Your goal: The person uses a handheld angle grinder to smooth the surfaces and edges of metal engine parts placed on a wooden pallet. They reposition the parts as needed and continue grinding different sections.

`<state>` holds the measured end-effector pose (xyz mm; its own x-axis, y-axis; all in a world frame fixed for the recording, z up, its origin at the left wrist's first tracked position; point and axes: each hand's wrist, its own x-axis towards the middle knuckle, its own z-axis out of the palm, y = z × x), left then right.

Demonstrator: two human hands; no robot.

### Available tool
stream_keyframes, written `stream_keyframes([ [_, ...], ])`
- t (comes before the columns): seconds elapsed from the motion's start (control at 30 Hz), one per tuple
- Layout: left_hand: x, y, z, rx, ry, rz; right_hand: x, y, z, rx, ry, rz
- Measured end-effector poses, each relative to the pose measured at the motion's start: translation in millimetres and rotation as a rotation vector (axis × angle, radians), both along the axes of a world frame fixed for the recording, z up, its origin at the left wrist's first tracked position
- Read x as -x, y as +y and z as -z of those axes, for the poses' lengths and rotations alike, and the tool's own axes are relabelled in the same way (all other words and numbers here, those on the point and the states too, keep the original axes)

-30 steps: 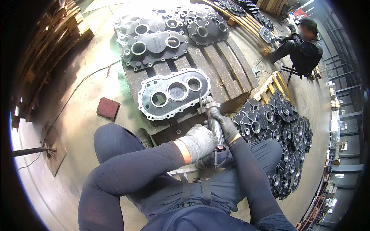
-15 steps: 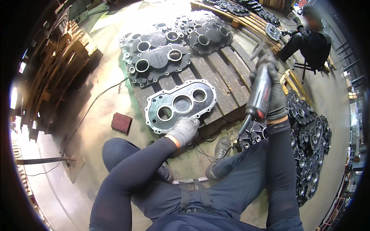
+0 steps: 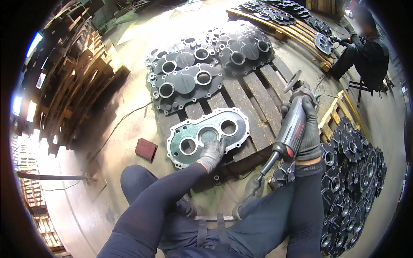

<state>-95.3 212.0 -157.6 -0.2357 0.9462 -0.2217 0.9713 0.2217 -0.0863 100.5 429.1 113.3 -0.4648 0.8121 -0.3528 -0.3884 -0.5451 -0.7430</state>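
A grey metal housing cover (image 3: pixel 177 142) with three round rings lies on the pallet in front of me. My left hand (image 3: pixel 212 155), in a grey glove, reaches over its near edge. The fingers rest apart on the face around the middle ring. My right hand (image 3: pixel 308 129), gloved too, is wrapped round the body of an angle grinder (image 3: pixel 291 131), raised to the right of the cover. The grinder's disc (image 3: pixel 292 81) points away from me, apart from the cover. Its cable (image 3: pixel 267 165) hangs toward my leg.
Several similar covers (image 3: pixel 186 81) sit stacked on the far part of the slatted pallet (image 3: pixel 254 99). More dark castings (image 3: pixel 344 198) are piled at right. Wooden pallets (image 3: pixel 81 86) stand at left, near a dark red pad (image 3: pixel 146 149). A seated person (image 3: pixel 365 56) works at far right.
My left hand has moved from the cover's near rim onto its face by the middle ring. The grinder has come lower and is less blurred. The whole view has shifted.
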Motion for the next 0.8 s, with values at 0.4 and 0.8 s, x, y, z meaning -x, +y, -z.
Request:
stream_keyframes([
  [0.4,127.1,57.7,-142.0,-0.038,-0.548,0.123,29.2,49.8,1.1,0.075,0.092,-0.050],
  [0.8,241.8,79.6,-163.2,-0.125,-0.318,-0.142,77.9,33.2,20.3,0.080,-0.023,-0.045],
])
